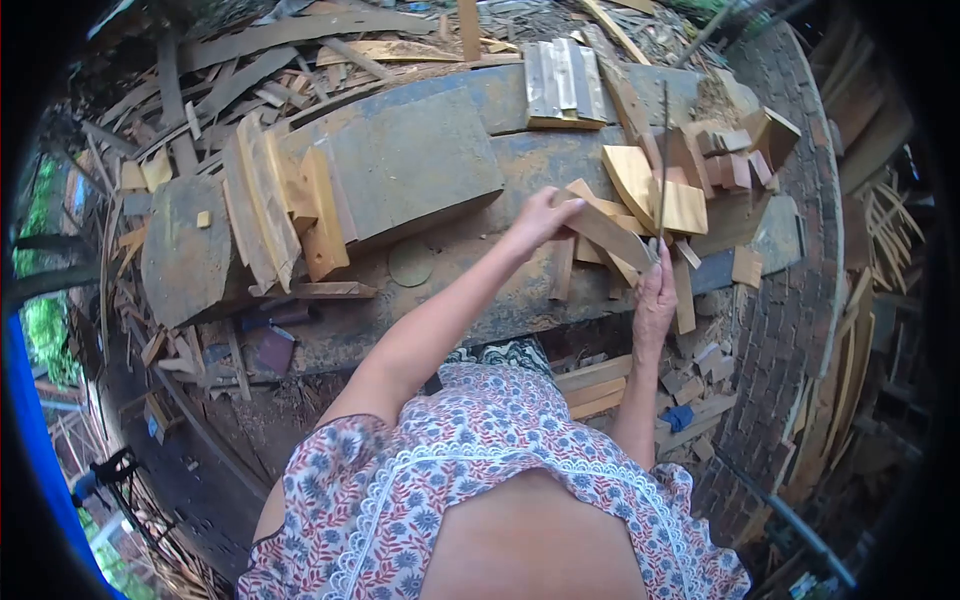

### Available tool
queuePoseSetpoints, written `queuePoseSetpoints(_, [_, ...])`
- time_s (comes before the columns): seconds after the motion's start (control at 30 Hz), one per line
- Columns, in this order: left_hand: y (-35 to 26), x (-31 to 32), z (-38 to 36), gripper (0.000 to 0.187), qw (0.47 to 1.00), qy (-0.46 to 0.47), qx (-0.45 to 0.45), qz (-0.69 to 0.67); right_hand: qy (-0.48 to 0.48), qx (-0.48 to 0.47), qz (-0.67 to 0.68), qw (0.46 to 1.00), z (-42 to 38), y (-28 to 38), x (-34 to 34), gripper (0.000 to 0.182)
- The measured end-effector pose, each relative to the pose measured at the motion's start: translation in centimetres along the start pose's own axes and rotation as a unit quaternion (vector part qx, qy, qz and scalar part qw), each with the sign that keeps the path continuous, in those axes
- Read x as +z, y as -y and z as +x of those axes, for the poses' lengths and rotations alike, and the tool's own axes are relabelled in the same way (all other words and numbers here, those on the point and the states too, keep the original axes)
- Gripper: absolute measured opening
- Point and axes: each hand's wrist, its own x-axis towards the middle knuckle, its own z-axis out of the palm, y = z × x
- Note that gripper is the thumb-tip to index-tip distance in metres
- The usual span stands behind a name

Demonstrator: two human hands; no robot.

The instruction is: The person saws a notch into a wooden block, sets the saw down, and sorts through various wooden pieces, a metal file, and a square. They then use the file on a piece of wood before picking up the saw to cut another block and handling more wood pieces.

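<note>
My left hand is closed on the left end of a flat wooden board, which slants down to the right. My right hand is wrapped round the lower end of a long, thin, dark blade-like tool that points away from me. The handle is hidden in the fingers. The board's right end comes close to the right hand. Just beyond lie a curved light wood block and a squarer yellow block. Several loose strips lie under and around the board.
The workbench is weathered wood. A thick slab with upright offcuts rises at the left. A stack of wood pieces stands at the back, reddish blocks at the right. Scrap wood covers the far ground; bricks border the right.
</note>
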Motion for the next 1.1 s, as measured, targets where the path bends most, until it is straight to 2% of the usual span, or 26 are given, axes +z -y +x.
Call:
queuePoseSetpoints(0.03, [0.2, 0.9, 1.6, 0.041, 0.999, 0.016, -0.012, 0.045, 0.005, 0.026, 0.012, 1.000, -0.2, 0.6, 0.0, 0.040])
queuePoseSetpoints(0.17, [3.5, 2.0, 5.3, 0.074, 0.999, 0.014, -0.008, -0.049, 0.023, 0.068, 0.024, 0.997, -1.5, -0.2, -0.1, 0.041])
queuePoseSetpoints(0.2, [3.0, 1.8, 4.6, 0.081, 0.998, 0.019, -0.011, -0.061, 0.024, 0.060, 0.012, 0.998, -1.7, -0.5, -0.1, 0.041])
queuePoseSetpoints(0.27, [1.4, -0.2, 1.3, 0.082, 0.996, 0.025, 0.010, -0.091, 0.034, 0.064, 0.009, 0.997, -2.5, 0.2, 0.7, 0.041])
queuePoseSetpoints(0.33, [0.9, -2.9, -1.9, 0.084, 0.989, -0.034, 0.008, -0.142, 0.064, 0.101, -0.003, 0.993, -3.0, 1.4, 1.5, 0.042])
queuePoseSetpoints(0.37, [1.0, -4.8, -4.0, 0.089, 0.974, -0.056, 0.012, -0.220, 0.076, 0.082, -0.014, 0.994, -3.1, 0.8, 1.7, 0.042])
queuePoseSetpoints(0.4, [1.1, -7.0, -6.3, 0.094, 0.951, -0.078, 0.017, -0.297, 0.083, 0.077, -0.015, 0.993, -3.1, 0.9, 2.2, 0.042])
queuePoseSetpoints(0.47, [0.6, -11.2, -11.2, 0.106, 0.898, -0.181, 0.054, -0.397, 0.121, 0.042, -0.027, 0.991, -3.3, 1.2, 3.2, 0.041])
queuePoseSetpoints(0.5, [-0.1, -13.1, -13.8, 0.110, 0.867, -0.230, 0.098, -0.431, 0.126, 0.036, -0.038, 0.991, -3.3, 1.0, 3.8, 0.040])
queuePoseSetpoints(0.6, [-1.1, -18.9, -20.1, 0.115, 0.739, -0.338, 0.197, -0.548, 0.179, 0.046, -0.046, 0.982, -3.6, 3.1, 5.8, 0.040])
queuePoseSetpoints(0.67, [-0.2, -22.9, -22.3, 0.115, 0.658, -0.325, 0.226, -0.641, 0.197, 0.025, -0.049, 0.979, -3.7, 3.0, 7.2, 0.040])
queuePoseSetpoints(0.7, [0.6, -25.1, -23.0, 0.108, 0.593, -0.273, 0.224, -0.724, 0.210, 0.014, -0.053, 0.976, -4.0, 3.7, 8.0, 0.040])
queuePoseSetpoints(0.73, [1.3, -25.8, -22.9, 0.108, 0.591, -0.270, 0.225, -0.726, 0.222, 0.004, -0.058, 0.973, -4.3, 4.5, 8.8, 0.039])
queuePoseSetpoints(0.8, [1.9, -26.9, -22.4, 0.096, 0.639, -0.256, 0.243, -0.683, 0.217, -0.024, -0.088, 0.972, -5.3, 6.0, 9.7, 0.039])
queuePoseSetpoints(0.83, [2.1, -27.1, -22.1, 0.076, 0.631, -0.235, 0.240, -0.700, 0.229, -0.010, -0.090, 0.969, -5.7, 6.3, 9.8, 0.039])
queuePoseSetpoints(0.87, [2.2, -27.4, -21.8, 0.076, 0.634, -0.229, 0.236, -0.700, 0.240, 0.003, -0.091, 0.966, -6.2, 6.7, 9.9, 0.039])
queuePoseSetpoints(0.93, [2.7, -28.2, -21.0, 0.065, 0.681, -0.230, 0.222, -0.659, 0.230, 0.006, -0.088, 0.969, -7.5, 7.8, 10.2, 0.039])
queuePoseSetpoints(0.97, [3.0, -28.6, -20.8, 0.058, 0.683, -0.239, 0.208, -0.658, 0.226, 0.012, -0.083, 0.970, -8.1, 8.2, 10.2, 0.039])
queuePoseSetpoints(1.0, [2.8, -28.6, -20.9, 0.058, 0.687, -0.233, 0.207, -0.657, 0.219, 0.010, -0.082, 0.972, -8.5, 8.3, 10.1, 0.039])
queuePoseSetpoints(1.07, [2.7, -28.1, -21.1, 0.055, 0.731, -0.254, 0.225, -0.592, 0.224, 0.002, -0.109, 0.968, -9.0, 7.7, 9.5, 0.039])
queuePoseSetpoints(1.1, [2.2, -27.8, -21.3, 0.055, 0.733, -0.249, 0.225, -0.592, 0.215, -0.038, -0.124, 0.968, -9.0, 7.2, 9.3, 0.039])
